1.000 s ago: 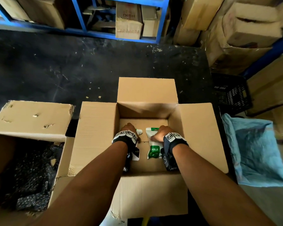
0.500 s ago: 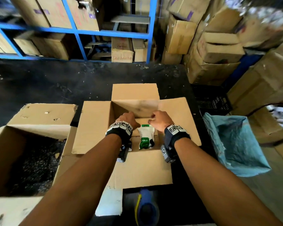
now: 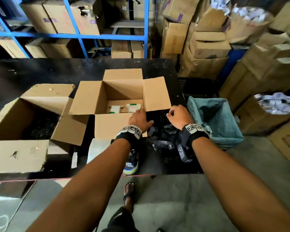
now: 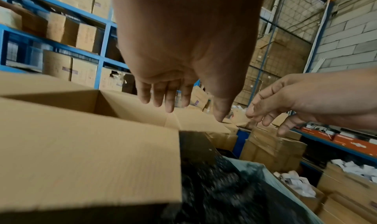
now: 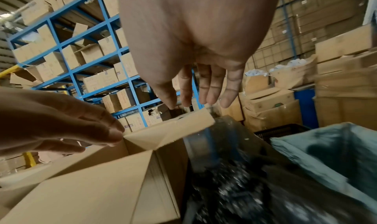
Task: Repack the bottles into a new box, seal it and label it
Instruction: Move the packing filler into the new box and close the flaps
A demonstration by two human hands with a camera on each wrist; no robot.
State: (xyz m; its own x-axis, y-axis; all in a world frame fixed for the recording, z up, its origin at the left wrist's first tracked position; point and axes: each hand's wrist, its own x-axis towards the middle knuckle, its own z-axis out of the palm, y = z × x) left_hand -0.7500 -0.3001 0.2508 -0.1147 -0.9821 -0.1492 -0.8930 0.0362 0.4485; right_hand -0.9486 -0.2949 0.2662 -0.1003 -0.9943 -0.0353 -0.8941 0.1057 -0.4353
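Observation:
The new cardboard box [image 3: 89,101] stands open on the black table [image 3: 40,72], all flaps spread outward. Two white bottles with green marks, one [image 3: 115,109] left of the other [image 3: 133,106], lie on its bottom. My left hand [image 3: 139,119] hovers over the box's near right corner, fingers straight [image 4: 165,98], holding nothing. Whether it touches the flap [image 5: 169,130] I cannot tell. My right hand [image 3: 177,117] hangs over the table just right of the box, fingers relaxed [image 5: 212,85] and empty.
An older open box [image 3: 23,154] with dark contents sits at the left. Shiny black wrapping [image 3: 164,131] lies under my right hand. A blue-lined bin [image 3: 214,118] stands at the right, with a black crate [image 3: 197,87] behind it. Stacked cartons and blue shelving [image 3: 80,36] fill the back.
Both hands have come up out of the box and moved right, leaving the two bottles on its bottom. The head has pulled back, so more of the table and floor shows.

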